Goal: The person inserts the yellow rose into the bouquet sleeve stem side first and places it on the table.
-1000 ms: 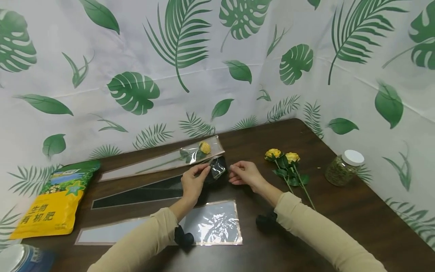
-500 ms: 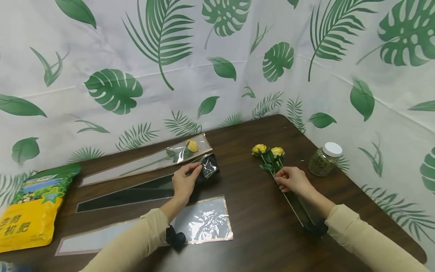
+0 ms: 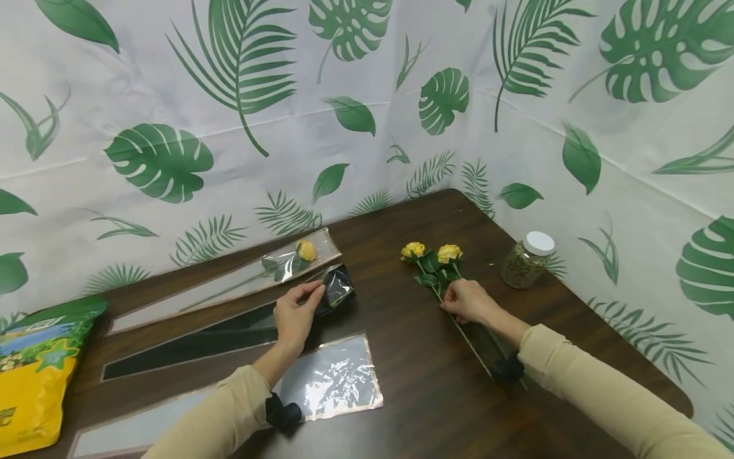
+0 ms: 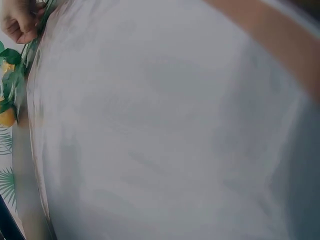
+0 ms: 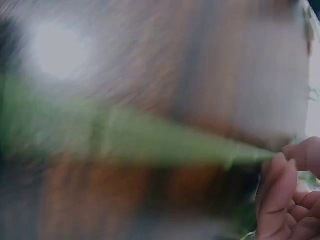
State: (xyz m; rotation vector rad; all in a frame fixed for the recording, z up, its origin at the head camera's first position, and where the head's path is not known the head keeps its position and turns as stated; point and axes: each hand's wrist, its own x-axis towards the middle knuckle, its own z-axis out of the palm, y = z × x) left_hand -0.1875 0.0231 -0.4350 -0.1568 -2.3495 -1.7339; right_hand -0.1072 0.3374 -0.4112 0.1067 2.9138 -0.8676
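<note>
In the head view my left hand [image 3: 295, 319] pinches the mouth of a black see-through flower sleeve [image 3: 192, 344], whose wide end stands raised and gaping. My right hand [image 3: 467, 301] has thumb and fingertips on the stem [image 3: 470, 344] of a yellow rose [image 3: 413, 250]. A second yellow rose [image 3: 449, 254] lies beside it, its stem partly under my right hand. Large and blurred in the right wrist view, the green stem [image 5: 200, 142] runs to my pinching fingertips. The left wrist view shows mostly a pale sleeve [image 4: 150, 120]; the left hand's fingers are out of it.
Behind the black sleeve lies a sleeve [image 3: 229, 280] holding one yellow rose [image 3: 306, 250]. A flat pale sleeve [image 3: 344, 379] is in front, partly under my left forearm. A yellow bag [image 3: 34, 382] stands left; a white-lidded jar [image 3: 524, 261] is right.
My right hand has left the sleeve's mouth, moved right to the roses and taken hold of a stem. My left hand stays at the black sleeve. The head view has turned right.
</note>
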